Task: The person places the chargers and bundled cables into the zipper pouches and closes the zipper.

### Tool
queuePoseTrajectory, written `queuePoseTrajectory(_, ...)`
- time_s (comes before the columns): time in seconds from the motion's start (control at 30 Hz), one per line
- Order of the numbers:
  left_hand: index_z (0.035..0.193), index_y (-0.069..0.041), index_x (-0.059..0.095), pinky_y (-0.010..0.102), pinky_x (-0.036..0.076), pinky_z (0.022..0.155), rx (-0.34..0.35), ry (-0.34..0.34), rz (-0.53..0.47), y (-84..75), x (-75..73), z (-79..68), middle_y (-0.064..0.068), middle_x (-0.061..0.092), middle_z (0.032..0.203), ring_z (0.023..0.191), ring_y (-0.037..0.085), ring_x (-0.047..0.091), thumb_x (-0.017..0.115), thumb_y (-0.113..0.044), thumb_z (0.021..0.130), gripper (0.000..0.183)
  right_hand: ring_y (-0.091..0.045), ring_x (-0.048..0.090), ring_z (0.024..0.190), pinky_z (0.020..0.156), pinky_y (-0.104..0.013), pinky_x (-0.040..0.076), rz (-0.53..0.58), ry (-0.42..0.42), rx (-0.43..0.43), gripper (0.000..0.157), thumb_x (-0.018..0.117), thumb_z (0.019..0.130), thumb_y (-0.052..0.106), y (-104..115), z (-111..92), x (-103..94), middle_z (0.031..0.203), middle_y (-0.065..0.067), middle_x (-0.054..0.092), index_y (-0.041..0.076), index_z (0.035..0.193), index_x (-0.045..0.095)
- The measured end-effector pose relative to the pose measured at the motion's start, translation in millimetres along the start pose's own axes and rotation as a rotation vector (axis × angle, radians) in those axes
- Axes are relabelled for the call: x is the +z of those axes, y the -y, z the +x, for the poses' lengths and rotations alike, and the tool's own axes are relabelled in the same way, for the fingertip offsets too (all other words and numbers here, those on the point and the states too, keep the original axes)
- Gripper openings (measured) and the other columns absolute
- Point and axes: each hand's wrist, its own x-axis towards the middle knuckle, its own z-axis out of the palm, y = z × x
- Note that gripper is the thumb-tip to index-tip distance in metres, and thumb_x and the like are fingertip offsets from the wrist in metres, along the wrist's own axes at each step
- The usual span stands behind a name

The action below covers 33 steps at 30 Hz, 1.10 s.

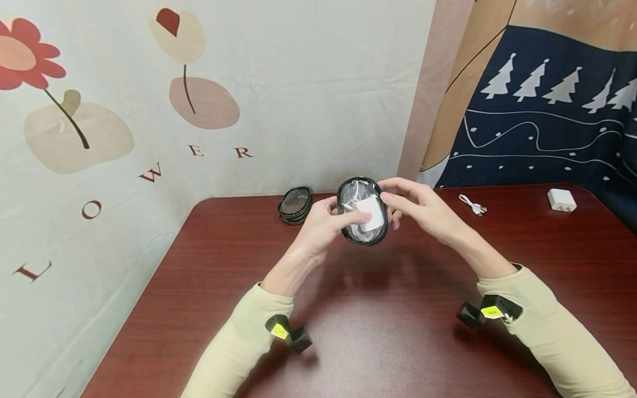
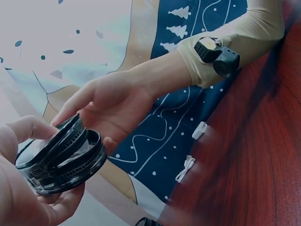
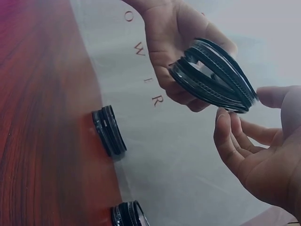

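Over the table, my left hand (image 1: 325,224) holds a round zip case (image 1: 352,193) with clear faces and black trim. The left thumb lies across the front face, and the fingers support it from behind. A white piece (image 1: 374,221) shows at the front face, partly under the thumb. My right hand (image 1: 423,207) pinches the right edge of the case, with thumb and fingertips at the black rim. In the left wrist view, the side of the case (image 2: 70,153) shows a gap between its two black-edged halves. The right wrist view shows this opening too.
A similar black-trimmed case (image 1: 295,203) lies at the table's back edge; the right wrist view shows two such cases, one a dark case (image 3: 110,132). A white coiled cable (image 1: 473,205) and a white charger block (image 1: 562,200) lie back right. Printed cloth (image 1: 318,99) hangs behind the table (image 1: 398,342).
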Motion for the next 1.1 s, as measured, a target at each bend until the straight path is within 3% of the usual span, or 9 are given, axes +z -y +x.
queuePoseTrajectory(0.27, 0.113, 0.000, 0.064, 0.028, 0.049, 0.079, 0.085, -0.101, -0.063, -5.1, 0.6, -2.0, 0.004, 0.070, 0.092, 0.086, 0.014, 0.063, 0.079, -0.005, 0.079, 0.037, -0.029, 0.065, 0.070, 0.068, -0.032, 0.056, 0.014, 0.020, -0.005, 0.033, 0.055, 0.104, 0.015, 0, 0, 3.0, 0.081, -0.019, 0.066, -0.004, 0.132, 0.057)
queuePoseTrajectory(0.5, 0.117, -0.001, 0.062, 0.028, 0.050, 0.081, 0.167, -0.158, -0.129, -5.9, 1.3, -2.5, 0.004, 0.069, 0.096, 0.090, 0.013, 0.063, 0.079, -0.002, 0.079, 0.041, -0.024, 0.065, 0.069, 0.068, -0.031, 0.056, 0.018, 0.039, -0.017, 0.032, 0.055, 0.104, 0.014, -3, 1, 4.5, 0.080, -0.017, 0.067, -0.005, 0.131, 0.057)
queuePoseTrajectory(0.7, 0.122, 0.000, 0.060, 0.028, 0.052, 0.081, 0.234, -0.185, -0.167, -5.9, 1.1, -2.6, 0.005, 0.070, 0.100, 0.089, 0.014, 0.065, 0.079, -0.001, 0.079, 0.047, -0.025, 0.063, 0.066, 0.067, -0.031, 0.055, 0.032, 0.074, -0.040, 0.029, 0.054, 0.104, 0.009, -7, 2, 7.7, 0.080, -0.018, 0.066, -0.006, 0.128, 0.057)
queuePoseTrajectory(1.1, 0.114, -0.007, 0.059, 0.026, 0.051, 0.080, 0.349, -0.176, -0.203, -8.5, 0.6, -4.6, 0.003, 0.067, 0.099, 0.090, 0.015, 0.062, 0.078, 0.004, 0.079, 0.041, -0.024, 0.064, 0.069, 0.066, -0.033, 0.056, 0.035, 0.153, -0.077, 0.017, 0.053, 0.104, 0.008, -10, 2, 12.4, 0.083, -0.016, 0.067, -0.004, 0.112, 0.063)
